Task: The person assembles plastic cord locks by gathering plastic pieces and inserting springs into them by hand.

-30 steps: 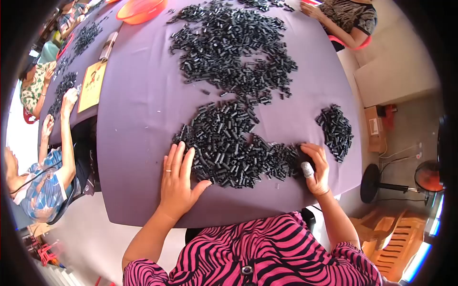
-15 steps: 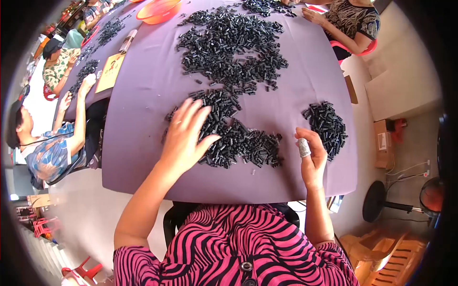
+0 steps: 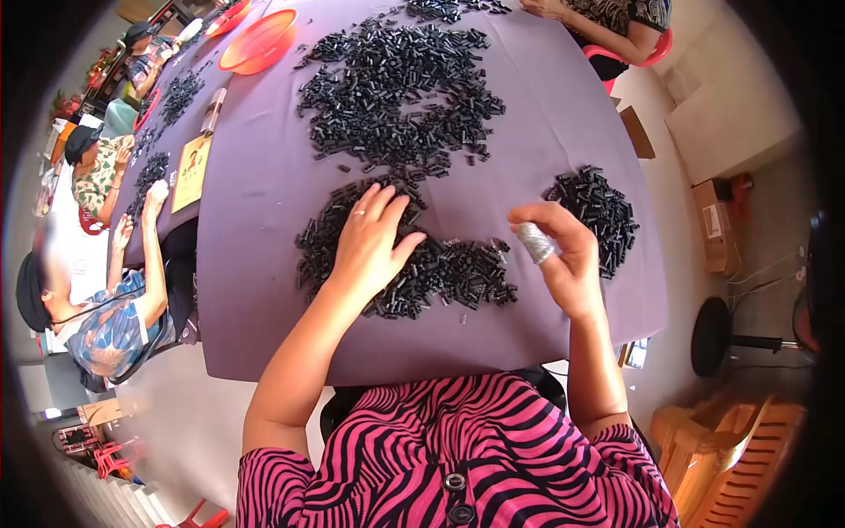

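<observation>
Pale light is flooding in around nine o'clock, where white patches are burning out, and the floor [image 3: 202, 414] toward eight is gleaming softly. The purple tablecloth [image 3: 255, 299] is catching fairly even brightness, while the black pieces [image 3: 396, 97] toward twelve are throwing back tiny glints. Between three and four, the corner around the fan [image 3: 711, 336] is sinking into dimness. The right hand [image 3: 568, 255] is showing slight softness. The wide lens is bowing the tablecloth's edges, and dark vignetting is ringing everything, swallowing the corners.
</observation>
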{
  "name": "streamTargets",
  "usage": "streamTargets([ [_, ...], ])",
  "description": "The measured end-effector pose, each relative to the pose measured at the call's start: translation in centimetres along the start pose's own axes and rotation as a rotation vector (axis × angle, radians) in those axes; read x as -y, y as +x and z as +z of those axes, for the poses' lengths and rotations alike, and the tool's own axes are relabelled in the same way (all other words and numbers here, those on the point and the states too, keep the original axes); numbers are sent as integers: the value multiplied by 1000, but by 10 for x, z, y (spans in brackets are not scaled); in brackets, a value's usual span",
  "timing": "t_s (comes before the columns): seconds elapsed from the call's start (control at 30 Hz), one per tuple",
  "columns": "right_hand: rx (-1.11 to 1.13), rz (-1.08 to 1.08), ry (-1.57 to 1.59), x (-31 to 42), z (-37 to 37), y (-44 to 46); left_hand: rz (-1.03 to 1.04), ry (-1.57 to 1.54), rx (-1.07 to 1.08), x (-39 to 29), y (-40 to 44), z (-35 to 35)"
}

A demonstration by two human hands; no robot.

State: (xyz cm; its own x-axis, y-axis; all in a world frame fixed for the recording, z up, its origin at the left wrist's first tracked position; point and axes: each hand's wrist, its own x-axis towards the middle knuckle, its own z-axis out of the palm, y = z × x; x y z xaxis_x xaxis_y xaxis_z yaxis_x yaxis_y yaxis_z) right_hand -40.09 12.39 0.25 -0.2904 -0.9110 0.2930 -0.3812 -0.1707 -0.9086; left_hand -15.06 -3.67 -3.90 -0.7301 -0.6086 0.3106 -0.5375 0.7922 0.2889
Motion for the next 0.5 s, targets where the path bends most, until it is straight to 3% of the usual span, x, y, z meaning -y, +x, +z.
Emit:
streamTargets([
  [0.13,-96,150,163,3,8,32,1,-73,28,1,-19,-5],
  [0.3,-32,-144,147,45,15,112,14,-28,37,-1,-21,-4],
  [0.5,194,-301,-62,70,31,115,17,-95,-28,-6,-37,-12],
])
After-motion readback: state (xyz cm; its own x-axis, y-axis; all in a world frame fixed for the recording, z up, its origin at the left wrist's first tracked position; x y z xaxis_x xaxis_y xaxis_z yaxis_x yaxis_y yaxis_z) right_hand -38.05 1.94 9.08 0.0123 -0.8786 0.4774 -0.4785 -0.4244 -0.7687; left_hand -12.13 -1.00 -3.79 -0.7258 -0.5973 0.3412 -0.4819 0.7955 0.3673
